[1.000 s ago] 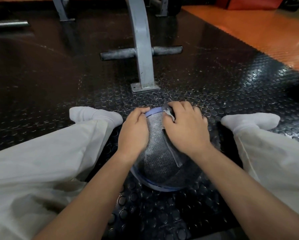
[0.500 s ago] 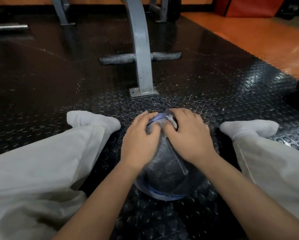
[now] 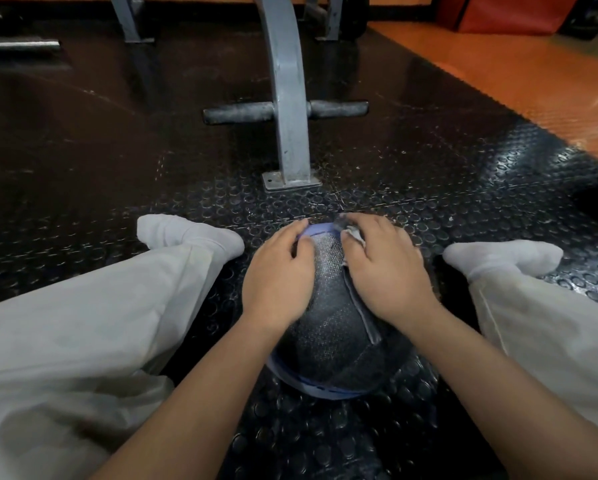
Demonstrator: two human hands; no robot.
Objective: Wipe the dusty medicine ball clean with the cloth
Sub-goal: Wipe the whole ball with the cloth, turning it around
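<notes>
A grey metal post (image 3: 287,98) is seen bolted by its foot plate (image 3: 290,178) to a black studded rubber mat (image 3: 429,174). A dark bar (image 3: 283,111) is passed crosswise through the post, above the plate. Left of the post, a steel bar (image 3: 16,46) is laid on the mat. Right of the post, orange flooring (image 3: 533,81) is met by the mat's edge, and a red pad (image 3: 508,12) is stood beyond it. Nearer than the post, two white socks (image 3: 186,233) (image 3: 505,256) and pale trouser legs (image 3: 82,323) are spread on the mat.
</notes>
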